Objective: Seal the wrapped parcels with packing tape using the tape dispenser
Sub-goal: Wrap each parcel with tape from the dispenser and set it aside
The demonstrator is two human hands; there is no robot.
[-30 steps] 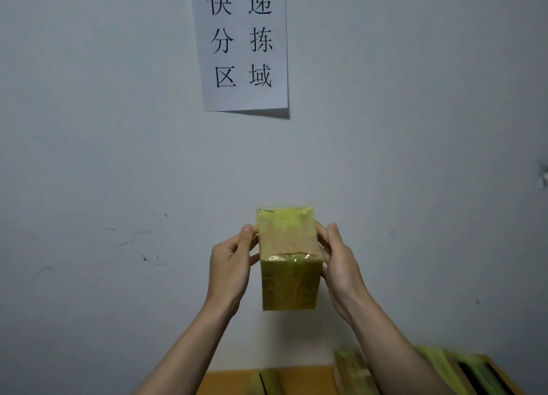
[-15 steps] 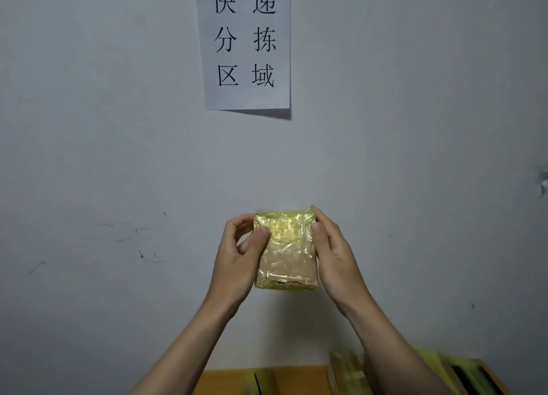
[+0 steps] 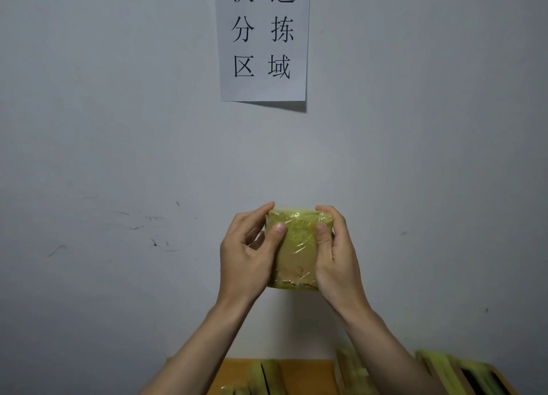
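Grey wall behind; mid-frame, a film-wrapped parcel (image 3: 296,252) is gripped by left hand (image 3: 247,258) and right hand (image 3: 336,255); no dispenser seen, sealing seemingly pending.

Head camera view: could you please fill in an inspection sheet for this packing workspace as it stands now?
Surface: orange-brown table top, only a strip visible at the bottom edge.
Job's things: one parcel wrapped in yellowish film, held up in front of the wall; no tape dispenser seen.
Clutter: more yellow-green wrapped parcels on the table, blurred.
Grips: left hand and right hand each grip a side of the parcel, thumbs pressing its front.
Cables: nothing seen.
Surroundings: pale wall with scuff marks; paper sign with printed Chinese characters.
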